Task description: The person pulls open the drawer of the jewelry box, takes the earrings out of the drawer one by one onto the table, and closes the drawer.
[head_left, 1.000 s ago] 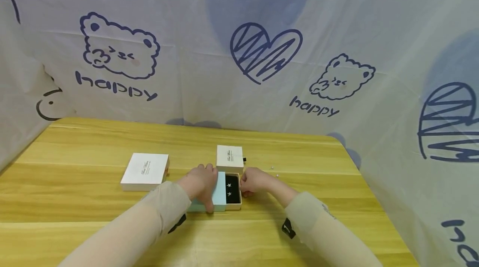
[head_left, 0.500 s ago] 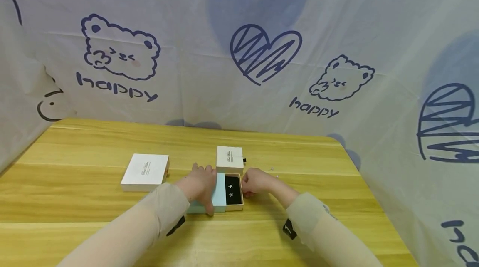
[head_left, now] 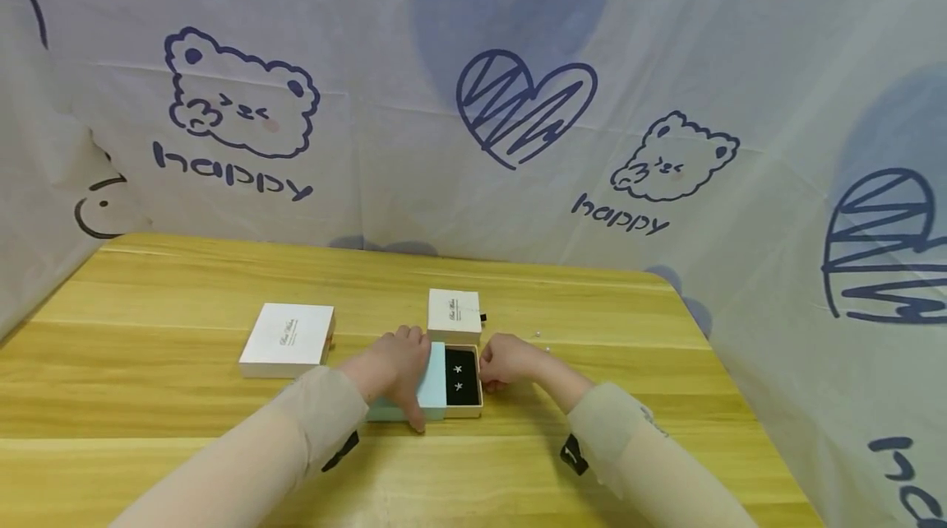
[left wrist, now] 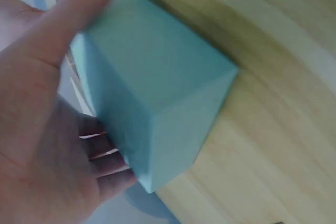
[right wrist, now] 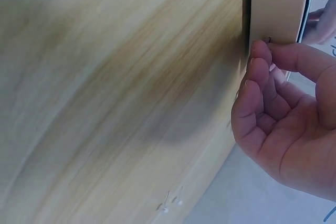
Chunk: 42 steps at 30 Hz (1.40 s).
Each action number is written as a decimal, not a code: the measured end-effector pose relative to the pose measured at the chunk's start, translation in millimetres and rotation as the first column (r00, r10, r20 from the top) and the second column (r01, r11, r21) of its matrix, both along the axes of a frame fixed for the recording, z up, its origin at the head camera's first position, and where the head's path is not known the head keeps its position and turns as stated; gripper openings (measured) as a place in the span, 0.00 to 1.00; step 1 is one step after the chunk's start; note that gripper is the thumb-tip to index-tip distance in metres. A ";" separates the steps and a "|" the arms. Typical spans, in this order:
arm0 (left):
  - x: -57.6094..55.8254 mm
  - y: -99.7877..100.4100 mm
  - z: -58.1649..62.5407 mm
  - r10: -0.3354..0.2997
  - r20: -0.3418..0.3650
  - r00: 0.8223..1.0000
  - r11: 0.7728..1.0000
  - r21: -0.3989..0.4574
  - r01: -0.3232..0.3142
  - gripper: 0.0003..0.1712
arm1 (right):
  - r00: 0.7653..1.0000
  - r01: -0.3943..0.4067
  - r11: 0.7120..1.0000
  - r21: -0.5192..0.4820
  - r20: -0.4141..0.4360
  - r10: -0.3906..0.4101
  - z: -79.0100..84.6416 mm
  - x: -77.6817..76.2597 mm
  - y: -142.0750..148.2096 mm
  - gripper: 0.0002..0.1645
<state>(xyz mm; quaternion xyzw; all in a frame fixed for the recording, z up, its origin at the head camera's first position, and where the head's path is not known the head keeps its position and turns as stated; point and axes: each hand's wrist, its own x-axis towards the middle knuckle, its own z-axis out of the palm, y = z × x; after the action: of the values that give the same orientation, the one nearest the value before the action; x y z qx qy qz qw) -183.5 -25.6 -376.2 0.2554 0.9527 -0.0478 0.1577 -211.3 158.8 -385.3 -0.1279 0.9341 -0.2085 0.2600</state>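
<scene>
A light blue jewelry box sleeve (head_left: 432, 380) lies on the table, gripped by my left hand (head_left: 395, 363) with the thumb on its near side and fingers along the far side. Out of its right end sticks a cream drawer (head_left: 464, 411) with a black insert (head_left: 460, 354) bearing two silver star earrings (head_left: 458, 369). My right hand (head_left: 506, 359) is at the drawer's outer end. In the right wrist view, thumb and forefinger pinch at a small dark pull tab (right wrist: 270, 40), mostly hidden by the fingertips; the other fingers are curled.
Right behind the blue box sits a small white box (head_left: 454, 310) with a black tab. A larger white box (head_left: 288, 337) lies to the left. Two pearl stud earrings (right wrist: 164, 209) lie on the wooden table (head_left: 614, 429) beyond my right hand. A printed cloth (head_left: 385, 43) hangs behind.
The drawer has slid slightly to the right out of the blue sleeve, with my right hand moving along. A bit more black insert shows. My left hand stays on the sleeve.
</scene>
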 end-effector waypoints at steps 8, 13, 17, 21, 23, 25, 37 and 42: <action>0.1 3.3 -7.8 -0.044 -0.096 0.994 0.995 0.088 0.053 0.60 | 1.000 -0.002 1.000 0.010 -0.012 0.003 -0.7 0.8 0.7 0.20; 0.4 5.8 -7.4 -0.026 -0.086 0.996 0.995 0.093 0.034 0.56 | 1.000 -0.011 1.000 -0.002 -0.014 0.011 -0.5 1.3 1.1 0.22; 0.4 6.1 -7.8 -0.008 -0.074 0.997 0.994 0.110 0.016 0.56 | 1.000 0.003 1.000 -0.010 -0.006 -0.003 -0.2 1.9 1.3 0.23; -0.1 6.0 -9.2 0.010 -0.068 0.998 0.994 0.113 -0.002 0.59 | 1.000 0.014 1.000 -0.008 -0.002 -0.014 0.5 2.5 1.4 0.22; -0.3 6.3 -10.3 0.015 -0.066 0.998 0.993 0.119 -0.007 0.60 | 1.000 0.016 1.000 -0.008 -0.005 -0.017 0.6 2.8 1.4 0.22; -0.7 6.8 -12.0 0.016 -0.073 0.997 0.992 0.124 -0.006 0.59 | 1.000 0.020 1.000 -0.011 -0.004 -0.020 0.3 2.9 1.8 0.21; -2.3 9.0 -13.6 0.026 -0.069 0.997 0.994 0.107 -0.019 0.58 | 0.908 -0.016 0.987 0.162 -0.410 0.082 10.5 2.0 -4.6 0.06; -0.9 10.4 -12.4 0.020 -0.062 0.998 0.995 0.097 -0.014 0.57 | 0.922 -0.125 0.988 0.093 -0.356 0.150 5.0 7.0 -14.7 0.06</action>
<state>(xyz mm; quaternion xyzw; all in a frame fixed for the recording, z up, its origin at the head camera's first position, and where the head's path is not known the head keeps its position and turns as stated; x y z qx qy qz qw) -184.4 -15.2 -388.6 0.2531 0.9605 -0.0082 0.1155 -204.3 144.1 -380.4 -0.2204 0.9613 -0.1304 0.1016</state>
